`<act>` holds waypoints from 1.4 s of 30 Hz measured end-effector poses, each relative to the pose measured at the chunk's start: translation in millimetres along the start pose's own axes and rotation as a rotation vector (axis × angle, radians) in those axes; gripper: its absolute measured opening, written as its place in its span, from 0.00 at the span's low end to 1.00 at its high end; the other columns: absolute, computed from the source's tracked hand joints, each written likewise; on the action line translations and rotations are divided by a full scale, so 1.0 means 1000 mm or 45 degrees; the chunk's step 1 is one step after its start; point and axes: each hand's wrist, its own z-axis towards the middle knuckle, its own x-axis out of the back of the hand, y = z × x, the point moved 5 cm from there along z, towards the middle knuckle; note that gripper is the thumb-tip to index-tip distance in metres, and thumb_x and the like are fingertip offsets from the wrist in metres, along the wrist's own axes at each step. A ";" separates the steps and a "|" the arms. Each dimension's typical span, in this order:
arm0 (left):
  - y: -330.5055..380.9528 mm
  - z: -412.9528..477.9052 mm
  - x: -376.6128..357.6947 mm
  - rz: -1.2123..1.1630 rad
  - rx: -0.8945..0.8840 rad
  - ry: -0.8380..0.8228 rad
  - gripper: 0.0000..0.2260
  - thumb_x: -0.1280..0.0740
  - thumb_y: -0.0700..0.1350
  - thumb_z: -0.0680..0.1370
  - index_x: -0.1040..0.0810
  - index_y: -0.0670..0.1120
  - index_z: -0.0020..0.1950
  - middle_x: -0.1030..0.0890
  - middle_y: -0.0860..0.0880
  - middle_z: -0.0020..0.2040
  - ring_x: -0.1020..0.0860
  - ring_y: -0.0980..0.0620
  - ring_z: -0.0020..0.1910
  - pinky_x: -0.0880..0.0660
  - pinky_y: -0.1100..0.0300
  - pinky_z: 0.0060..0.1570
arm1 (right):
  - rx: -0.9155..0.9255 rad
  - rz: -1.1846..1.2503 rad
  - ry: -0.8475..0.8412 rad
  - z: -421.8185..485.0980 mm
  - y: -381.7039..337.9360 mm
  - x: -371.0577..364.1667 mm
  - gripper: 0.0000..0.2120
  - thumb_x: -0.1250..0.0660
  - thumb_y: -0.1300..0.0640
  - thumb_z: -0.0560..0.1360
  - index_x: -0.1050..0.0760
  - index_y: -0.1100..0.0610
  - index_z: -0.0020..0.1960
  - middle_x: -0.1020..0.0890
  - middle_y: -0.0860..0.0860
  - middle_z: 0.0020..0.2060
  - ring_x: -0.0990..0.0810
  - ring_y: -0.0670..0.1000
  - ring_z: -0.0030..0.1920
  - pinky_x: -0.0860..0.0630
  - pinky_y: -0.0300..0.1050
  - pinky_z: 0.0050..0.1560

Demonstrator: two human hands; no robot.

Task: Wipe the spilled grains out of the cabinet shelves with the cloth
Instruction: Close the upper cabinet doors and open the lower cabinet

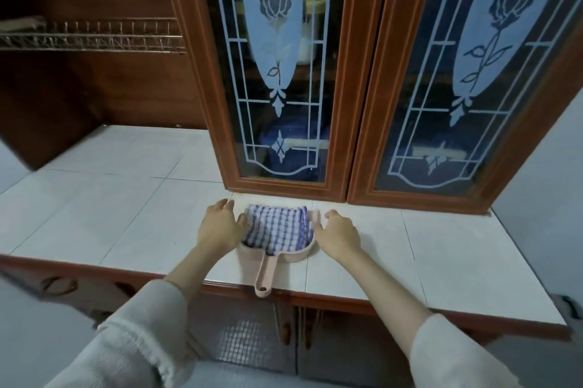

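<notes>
You are reaching both arms forward over the white tiled counter point(126, 198), one hand on each side of the pink dustpan point(263, 277). The blue-and-white checked cloth point(276, 228) is lying folded inside the pan as a near-square pad, filling it from wall to wall. Its stacked folded edges are showing along the right side, and its far edge is facing the cabinet.

The dustpan's long axis is running from the cabinet straight back toward you. Its open mouth is pointing at the foot of the closed glass doors point(353, 72). Its handle is pointing at you, with the end hanging just past the counter's front edge.

Your left hand point(220, 226) is lying palm down just beside the pan's left wall, fingers loosely spread and gripping nothing, the thumb close against the rim. Your right hand point(337, 231) is doing the same at the right wall, fingers relaxed and apart. Whether either thumb is actually touching the plastic cannot be told.

A wire rack point(94, 37) is sitting in the open cabinet bay on the upper left.
</notes>
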 end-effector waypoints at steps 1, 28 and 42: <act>-0.006 -0.001 -0.004 -0.006 0.038 -0.021 0.23 0.43 0.48 0.81 0.38 0.39 0.73 0.37 0.41 0.73 0.40 0.43 0.72 0.41 0.53 0.68 | -0.035 -0.003 -0.038 0.001 0.001 -0.008 0.18 0.43 0.49 0.80 0.32 0.60 0.64 0.24 0.58 0.60 0.24 0.59 0.59 0.27 0.47 0.53; -0.009 0.012 -0.057 -0.397 0.023 -0.337 0.15 0.43 0.44 0.81 0.30 0.37 0.63 0.22 0.36 0.57 0.23 0.37 0.53 0.25 0.52 0.50 | -0.246 0.013 0.145 -0.005 0.012 -0.034 0.11 0.42 0.62 0.78 0.25 0.62 0.57 0.21 0.58 0.54 0.20 0.57 0.52 0.30 0.42 0.40; 0.166 -0.065 -0.095 -0.449 -0.506 -0.471 0.15 0.44 0.43 0.81 0.30 0.35 0.62 0.21 0.34 0.52 0.21 0.35 0.46 0.23 0.46 0.46 | -0.485 0.004 0.556 -0.095 0.145 0.080 0.13 0.43 0.60 0.79 0.27 0.61 0.61 0.21 0.59 0.54 0.22 0.59 0.54 0.27 0.46 0.48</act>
